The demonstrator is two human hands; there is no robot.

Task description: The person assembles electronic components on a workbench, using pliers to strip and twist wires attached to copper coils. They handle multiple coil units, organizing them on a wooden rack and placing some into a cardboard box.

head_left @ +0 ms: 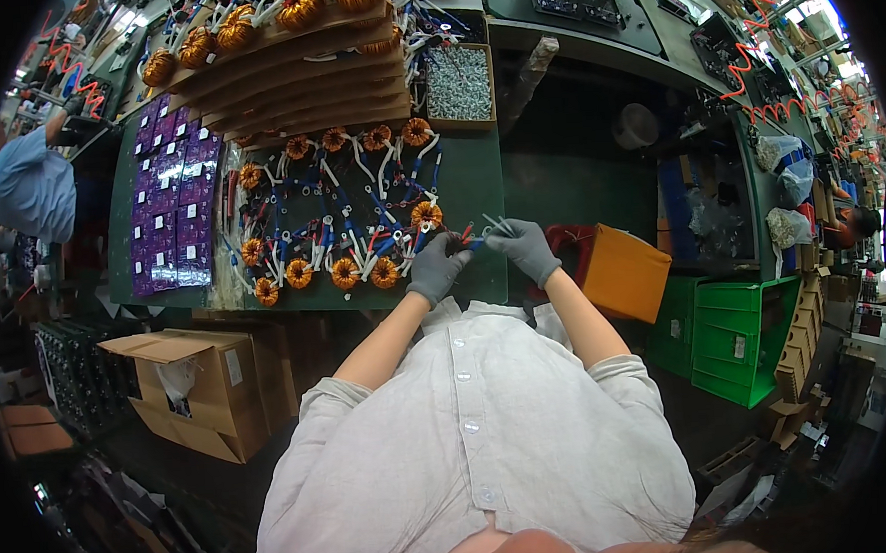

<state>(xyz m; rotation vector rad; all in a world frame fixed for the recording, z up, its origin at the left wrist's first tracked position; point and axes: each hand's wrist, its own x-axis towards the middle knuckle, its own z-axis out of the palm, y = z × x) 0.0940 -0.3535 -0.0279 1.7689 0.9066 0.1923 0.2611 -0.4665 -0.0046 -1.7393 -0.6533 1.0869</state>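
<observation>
At the bench's front edge, both my hands wear grey gloves and are close together. My left hand (441,267) is closed on a coil lead with red and blue sleeving (469,239), its free end pointing toward my other hand. My right hand (527,250) pinches a thin, pale, two-pronged tool (497,224), too small to name surely. Just beyond my left hand lies a copper-wound ring coil (426,215). Several similar coils (344,273) lie in rows to the left, with blue and white sleeved leads ending in ring terminals.
Cardboard layers (292,74) carry more coils at the back. Beside them stands a box of small metal screws (458,83). Purple packs (171,206) lie at the left. An orange box (626,272) and a green crate (742,341) stand right; an open carton (193,385) stands lower left.
</observation>
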